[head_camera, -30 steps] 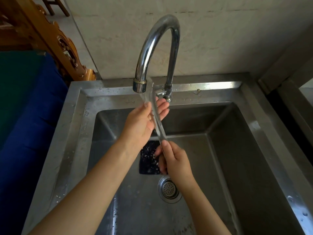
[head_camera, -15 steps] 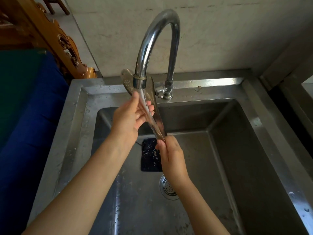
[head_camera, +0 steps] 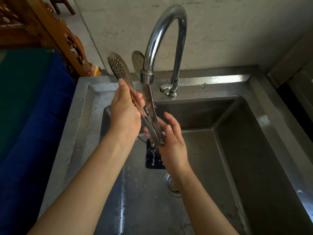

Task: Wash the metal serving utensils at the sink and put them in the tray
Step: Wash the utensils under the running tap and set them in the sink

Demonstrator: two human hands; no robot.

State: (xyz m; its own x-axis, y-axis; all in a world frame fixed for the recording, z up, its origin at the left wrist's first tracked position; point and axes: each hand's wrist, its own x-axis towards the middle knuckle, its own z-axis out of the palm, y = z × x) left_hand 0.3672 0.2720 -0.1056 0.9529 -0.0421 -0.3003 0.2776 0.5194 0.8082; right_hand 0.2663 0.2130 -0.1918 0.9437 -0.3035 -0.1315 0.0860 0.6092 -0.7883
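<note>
Item: metal tongs, two long arms ending in perforated oval paddles. Held upright over the sink, paddles up and spread apart, hinge end down. One paddle stands left of the tap; the other is partly hidden behind the spout. Water runs from the spout down the right arm and drips off the hinge.

Left hand: wrapped round the left arm of the tongs, forefinger stretched up along it toward the paddle, other fingertips showing on the far side.

Right hand: fingers straight and spread, palm turned toward the hinge end, which rests against it; not closed round it.

Sink: stainless steel, wet, single deep basin. Round strainer drain in the floor, just below the right wrist. Dark speckled pad lying flat beside the drain, under the dripping hinge.

Surroundings: pale wall behind the tap; carved wooden furniture at rear left; blue cloth beside the sink's left edge.
</note>
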